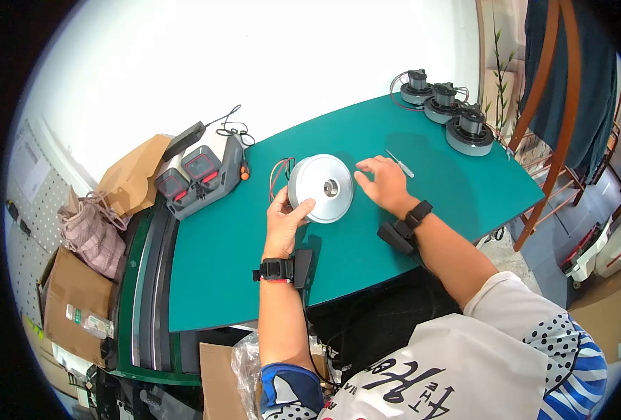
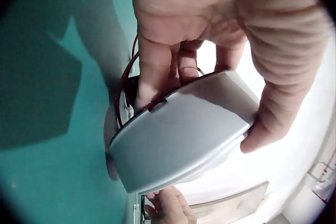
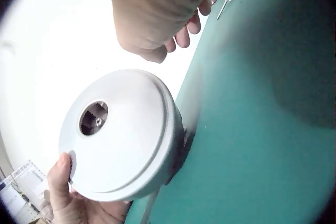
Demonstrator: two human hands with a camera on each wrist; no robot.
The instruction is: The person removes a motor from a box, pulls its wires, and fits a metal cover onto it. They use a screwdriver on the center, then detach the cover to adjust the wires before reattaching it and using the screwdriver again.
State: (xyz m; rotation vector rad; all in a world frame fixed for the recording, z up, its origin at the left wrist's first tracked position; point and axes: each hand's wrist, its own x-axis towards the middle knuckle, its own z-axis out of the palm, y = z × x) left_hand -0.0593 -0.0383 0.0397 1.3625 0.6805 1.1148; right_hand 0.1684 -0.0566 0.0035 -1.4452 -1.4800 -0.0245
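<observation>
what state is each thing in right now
Left grip: holding the silver unit
Silver unit: tilted, held
Right grip: empty, apart from the unit
Screwdriver: lying on the green table
Three dark units: upright on the table
Black packs: seated in the grey base

- A round pale housing (image 3: 123, 145) is held by the left hand (image 3: 79, 208).
- The right hand (image 3: 160, 11) is seen above, apart.
- A thin tool (image 3: 222, 8) is seen on the green table (image 3: 257, 124).

A pinkish woven bag (image 1: 95, 234) lies near a brown cardboard box (image 1: 79, 290). Dark cloth (image 1: 597, 98) hangs by curved brown poles (image 1: 574, 70).
</observation>
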